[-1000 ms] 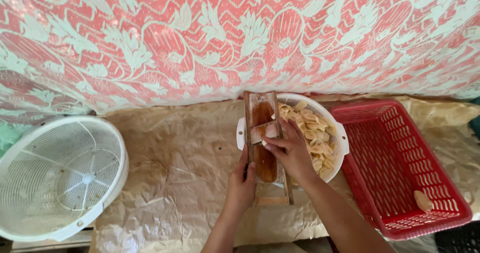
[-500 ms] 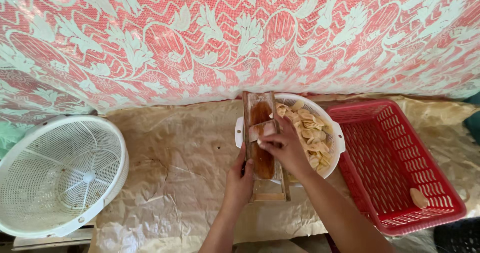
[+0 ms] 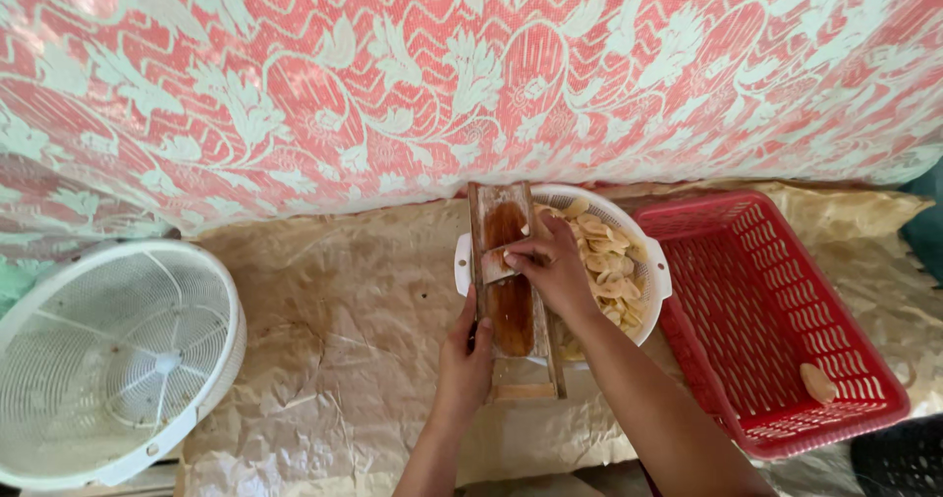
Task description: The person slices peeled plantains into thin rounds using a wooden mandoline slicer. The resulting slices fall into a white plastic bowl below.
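Slicing a tuber on a wooden slicer

Left hand (image 3: 467, 352) grips the wooden slicer (image 3: 513, 291); right hand (image 3: 555, 266) pinches the small remaining piece (image 3: 494, 264) against it. White bowl (image 3: 656, 279) holds many slices; 1 tuber (image 3: 817, 382) waits in the red basket (image 3: 761, 222).

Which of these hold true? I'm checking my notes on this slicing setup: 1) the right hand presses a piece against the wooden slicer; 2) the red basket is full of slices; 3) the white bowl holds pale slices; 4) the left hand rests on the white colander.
1) True: the right hand presses a small piece onto the wooden slicer.
2) False: the red basket holds only one pale piece.
3) True: the white bowl holds pale slices.
4) False: the left hand grips the slicer's edge; the white colander sits apart, untouched.
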